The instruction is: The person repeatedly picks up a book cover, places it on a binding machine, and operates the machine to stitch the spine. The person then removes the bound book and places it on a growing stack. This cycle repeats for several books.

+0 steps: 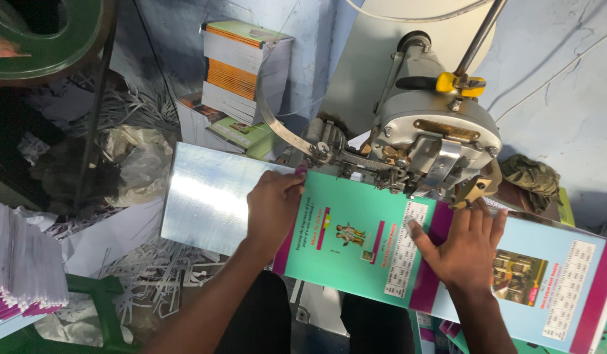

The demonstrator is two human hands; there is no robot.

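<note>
A green and light-blue printed booklet cover (356, 242) with a magenta spine band lies open on the metal table (205, 196) of a stitching machine. My left hand (272, 206) presses flat on the booklet's left edge, fingers near the machine head. My right hand (464, 246) lies flat with fingers spread on the magenta band and the blue half. The grey metal stitching head (434, 137) sits directly above the booklet's upper edge, between my hands.
Stacks of bound books (244, 72) stand behind the machine at the wall. Shredded paper trimmings (152, 269) litter the floor at left. A pile of white sheets (18, 262) rests on a green stand at far left. More covers (447, 328) lie below at bottom right.
</note>
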